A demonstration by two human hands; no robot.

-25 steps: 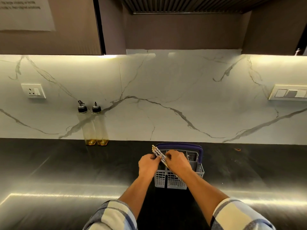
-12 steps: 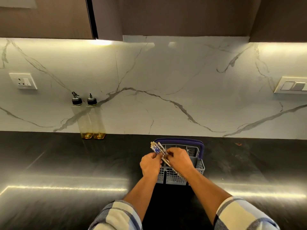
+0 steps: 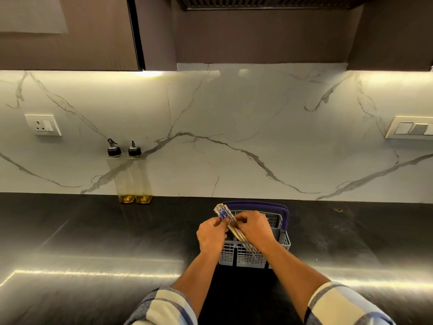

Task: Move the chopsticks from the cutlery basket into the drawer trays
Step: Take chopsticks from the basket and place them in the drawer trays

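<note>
We see a grey basket point(image 3: 243, 255) with a purple handle point(image 3: 285, 215) on a black counter point(image 3: 93, 231). Our chopsticks point(image 3: 222, 213) are pale wood with blue-and-white patterned tops. The wall point(image 3: 234, 118) is white marble veined grey. Two clear bottles point(image 3: 132, 181) hold amber dregs under black caps. Our sleeves point(image 3: 339, 306) are cream and blue plaid.

text: none legible | paper on cabinet point(image 3: 32, 15): print blurred

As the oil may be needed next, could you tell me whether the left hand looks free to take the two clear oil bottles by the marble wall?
Probably not yet: the left hand is holding the patterned chopsticks.
</note>
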